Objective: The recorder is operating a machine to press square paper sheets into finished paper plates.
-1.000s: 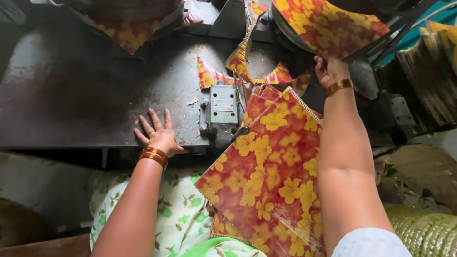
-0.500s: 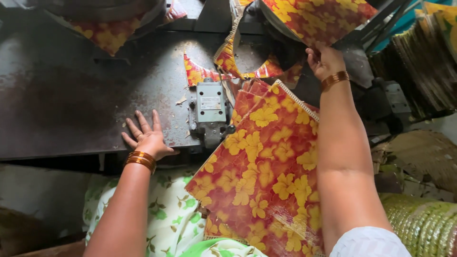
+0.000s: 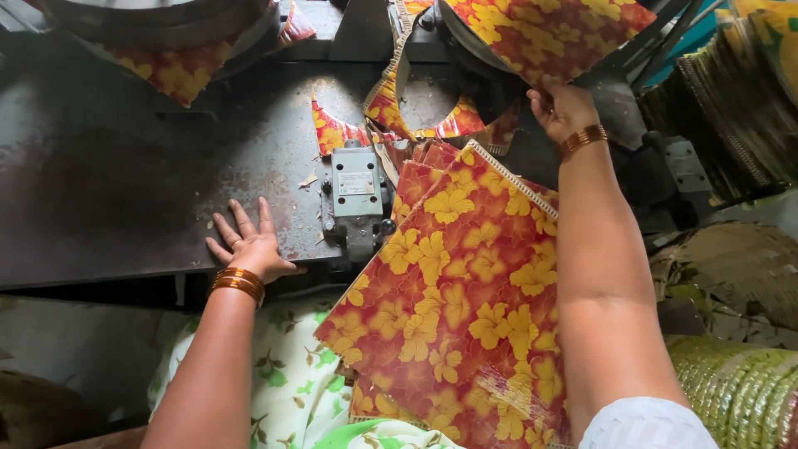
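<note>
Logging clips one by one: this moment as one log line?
left hand: flat on metal table | right hand: gripping floral sheet | sheet stack: on lap

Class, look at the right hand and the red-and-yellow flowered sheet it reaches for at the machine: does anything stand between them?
Nothing visible does. The right hand already touches the lower edge of the red-and-yellow flowered sheet up at the machine; no object lies between them.

left hand (image 3: 249,241): flat, fingers spread | right hand (image 3: 561,104): raised, fingers curled, gripping

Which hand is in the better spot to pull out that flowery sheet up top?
Probably the right hand: it is already gripping the edge of the flowered sheet at the machine. The left hand lies flat on the metal table, well away from it.
</note>
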